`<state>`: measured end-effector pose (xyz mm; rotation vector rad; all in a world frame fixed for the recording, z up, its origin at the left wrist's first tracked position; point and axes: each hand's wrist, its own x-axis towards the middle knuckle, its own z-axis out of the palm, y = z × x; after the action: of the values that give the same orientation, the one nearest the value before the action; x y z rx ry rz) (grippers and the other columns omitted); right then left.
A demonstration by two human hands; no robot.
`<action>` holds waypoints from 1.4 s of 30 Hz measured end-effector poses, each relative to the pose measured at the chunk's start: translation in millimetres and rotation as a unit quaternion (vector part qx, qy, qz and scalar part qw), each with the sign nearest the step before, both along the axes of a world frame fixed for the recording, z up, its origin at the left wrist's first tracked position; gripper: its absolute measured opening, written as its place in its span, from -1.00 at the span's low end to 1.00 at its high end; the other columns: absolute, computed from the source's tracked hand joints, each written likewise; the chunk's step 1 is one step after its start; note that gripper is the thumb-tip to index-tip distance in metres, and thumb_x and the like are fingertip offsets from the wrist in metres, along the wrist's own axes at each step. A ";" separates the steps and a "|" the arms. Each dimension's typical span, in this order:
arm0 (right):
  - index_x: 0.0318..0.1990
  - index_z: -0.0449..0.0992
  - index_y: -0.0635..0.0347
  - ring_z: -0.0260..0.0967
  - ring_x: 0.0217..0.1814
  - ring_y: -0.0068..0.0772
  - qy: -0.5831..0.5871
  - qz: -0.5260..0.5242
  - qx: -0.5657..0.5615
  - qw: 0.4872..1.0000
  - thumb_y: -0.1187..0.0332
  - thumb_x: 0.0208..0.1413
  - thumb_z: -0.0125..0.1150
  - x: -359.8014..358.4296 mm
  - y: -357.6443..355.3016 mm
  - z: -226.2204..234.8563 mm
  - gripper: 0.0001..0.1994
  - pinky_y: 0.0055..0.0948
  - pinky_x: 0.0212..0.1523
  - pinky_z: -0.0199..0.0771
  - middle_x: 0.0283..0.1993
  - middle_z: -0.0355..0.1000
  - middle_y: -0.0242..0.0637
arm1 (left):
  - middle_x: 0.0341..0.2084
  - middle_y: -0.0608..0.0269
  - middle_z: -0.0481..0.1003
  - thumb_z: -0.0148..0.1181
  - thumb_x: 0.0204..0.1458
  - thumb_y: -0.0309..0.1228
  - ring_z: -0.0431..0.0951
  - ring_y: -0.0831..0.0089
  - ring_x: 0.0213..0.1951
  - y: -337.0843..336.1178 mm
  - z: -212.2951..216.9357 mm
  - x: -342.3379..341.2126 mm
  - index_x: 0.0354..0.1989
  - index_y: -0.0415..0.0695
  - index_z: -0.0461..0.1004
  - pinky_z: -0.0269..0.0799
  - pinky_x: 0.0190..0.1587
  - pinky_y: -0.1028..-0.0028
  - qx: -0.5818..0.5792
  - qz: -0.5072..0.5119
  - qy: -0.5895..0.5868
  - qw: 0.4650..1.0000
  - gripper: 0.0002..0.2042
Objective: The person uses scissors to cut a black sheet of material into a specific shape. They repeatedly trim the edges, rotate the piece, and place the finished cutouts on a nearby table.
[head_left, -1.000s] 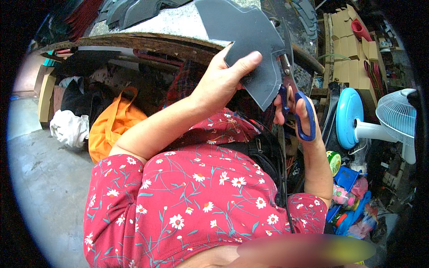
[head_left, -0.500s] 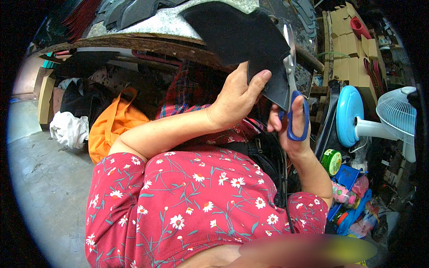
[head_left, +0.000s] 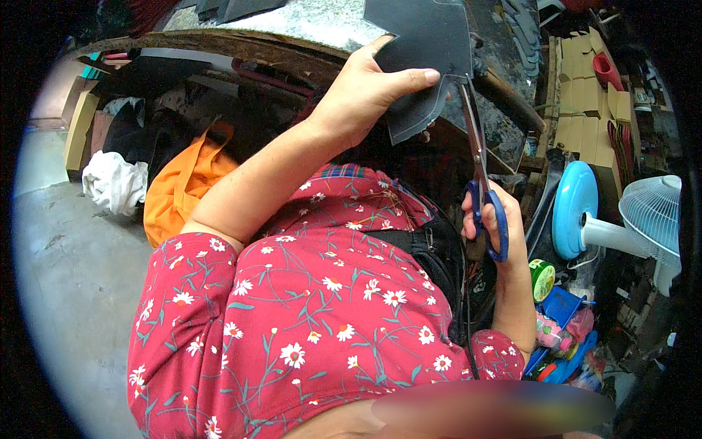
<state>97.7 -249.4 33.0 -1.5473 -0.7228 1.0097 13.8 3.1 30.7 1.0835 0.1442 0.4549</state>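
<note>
My left hand (head_left: 365,91) grips a flat black sheet (head_left: 428,55) near its lower left notch, thumb on top and the other fingers hidden beneath. A pale outline runs along the sheet's edges. In my right hand (head_left: 508,212) is a pair of scissors (head_left: 477,146), its blue handles looped around my fingers. The blades point up and away from me, slightly apart, with their tips beside the sheet's right edge. Whether the blades touch the sheet I cannot tell.
A worktable (head_left: 314,29) with dark cut pieces (head_left: 523,36) lies ahead. To the right stand cardboard boxes (head_left: 585,102) and a white fan (head_left: 654,219) with a blue base (head_left: 575,210). On the left, an orange bag (head_left: 186,190) and a white cloth (head_left: 113,183) sit by the floor.
The black sheet has turned and shifted up and right with my left hand. My right hand has drawn back toward me with the scissors, whose blades are now further apart.
</note>
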 end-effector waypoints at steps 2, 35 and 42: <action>-0.33 0.38 0.29 0.22 -0.65 -0.67 0.002 0.007 -0.007 1.000 0.10 0.07 0.23 -0.5 1.1 -0.7 -0.63 -0.68 -0.61 0.16 -0.61 0.30 -0.42 | -0.33 0.23 0.53 0.23 -0.01 -0.51 0.54 0.53 -0.37 0.1 1.9 -0.9 -0.11 -0.27 0.39 0.50 -0.28 0.52 -0.010 0.015 -0.009 1.000 -0.72; -0.42 0.40 0.28 0.23 -0.66 -0.70 -0.076 0.012 -0.014 0.997 0.48 -0.02 0.21 -3.1 3.9 2.1 -0.90 -0.68 -0.64 0.18 -0.62 0.29 -0.46 | -0.36 0.15 0.55 0.23 0.00 -0.46 0.57 0.51 -0.40 2.2 13.6 -6.6 -0.07 -0.31 0.39 0.51 -0.34 0.54 0.100 0.039 -0.020 0.994 -0.68; -0.45 0.39 0.28 0.21 -0.65 -0.71 -0.094 0.007 -0.060 0.994 0.50 -0.03 0.21 -3.8 4.1 4.4 -0.89 -0.67 -0.64 0.18 -0.61 0.27 -0.47 | -0.32 0.17 0.54 0.22 0.00 -0.46 0.55 0.55 -0.36 5.3 9.6 -1.3 -0.06 -0.31 0.39 0.50 -0.30 0.56 0.167 0.075 -0.053 0.982 -0.67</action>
<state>93.9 -245.3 37.4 -1.7599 -0.8163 0.9411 12.6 8.4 40.4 1.3791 0.0561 0.6878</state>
